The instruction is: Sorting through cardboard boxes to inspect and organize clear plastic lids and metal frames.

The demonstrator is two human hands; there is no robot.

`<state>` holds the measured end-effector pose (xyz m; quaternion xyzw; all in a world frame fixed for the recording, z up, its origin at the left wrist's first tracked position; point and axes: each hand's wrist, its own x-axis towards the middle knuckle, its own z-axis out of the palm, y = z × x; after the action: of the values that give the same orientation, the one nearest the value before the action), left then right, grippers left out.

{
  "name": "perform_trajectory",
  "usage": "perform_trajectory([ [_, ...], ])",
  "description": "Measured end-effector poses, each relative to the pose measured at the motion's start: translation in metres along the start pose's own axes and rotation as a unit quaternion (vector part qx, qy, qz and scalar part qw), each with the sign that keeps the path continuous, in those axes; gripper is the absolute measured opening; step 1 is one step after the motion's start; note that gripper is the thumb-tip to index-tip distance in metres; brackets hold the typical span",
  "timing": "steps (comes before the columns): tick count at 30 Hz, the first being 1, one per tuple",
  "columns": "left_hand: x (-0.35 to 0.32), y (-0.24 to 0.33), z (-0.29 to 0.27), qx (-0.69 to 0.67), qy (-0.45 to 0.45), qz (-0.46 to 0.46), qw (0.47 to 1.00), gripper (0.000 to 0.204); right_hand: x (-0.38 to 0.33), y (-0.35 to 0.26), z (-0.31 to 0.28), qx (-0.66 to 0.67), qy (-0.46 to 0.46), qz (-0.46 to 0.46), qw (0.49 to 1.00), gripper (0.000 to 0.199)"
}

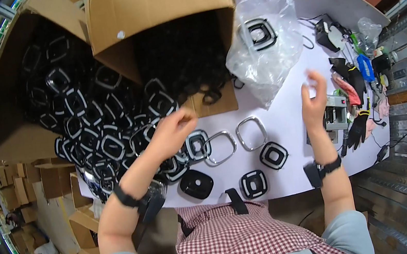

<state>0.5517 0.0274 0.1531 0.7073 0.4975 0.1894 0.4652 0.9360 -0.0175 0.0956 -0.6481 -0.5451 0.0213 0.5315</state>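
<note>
My left hand (pixel 175 131) is over the right edge of a heap of black and silver rounded-square frames (pixel 112 146). Its fingers are curled together, and whatever they may hold is hidden. My right hand (pixel 314 103) is raised above the right part of the table, its thumb and fingers apart with nothing between them. Two thin silver rings (pixel 252 133) lie between my hands. Nearer to me are a black ringed piece (pixel 273 155), a black and white piece (pixel 254 184) and a black cover with a small central hole (pixel 196 184).
Behind my left hand an open cardboard box (pixel 159 0) tips toward me, full of dark rings. A clear plastic bag (pixel 269 60) holding a black frame lies right of it. A small grey machine (pixel 335 112), black gloves (pixel 357 131) and cables line the table's right side.
</note>
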Motion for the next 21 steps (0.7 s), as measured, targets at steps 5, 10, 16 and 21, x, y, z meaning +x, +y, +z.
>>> perform_trajectory([
  [5,-0.160,-0.089,0.028,0.019,-0.110,-0.292,0.950,0.029,-0.161,-0.018,0.005,0.021,-0.390,0.241,0.889,0.018],
  [10,-0.221,-0.148,0.091,-0.117,-0.131,-0.507,0.844,0.047,-0.253,-0.079,0.060,0.118,-0.591,0.191,0.775,0.053],
  [16,-0.215,-0.179,0.124,-0.167,-0.035,-0.396,0.902,0.062,-0.282,-0.108,0.104,0.045,-0.609,0.269,0.745,0.052],
  [21,-0.276,-0.206,0.083,-0.311,0.119,-0.508,0.794,0.055,-0.264,-0.150,0.100,0.048,-0.468,0.048,0.881,0.037],
])
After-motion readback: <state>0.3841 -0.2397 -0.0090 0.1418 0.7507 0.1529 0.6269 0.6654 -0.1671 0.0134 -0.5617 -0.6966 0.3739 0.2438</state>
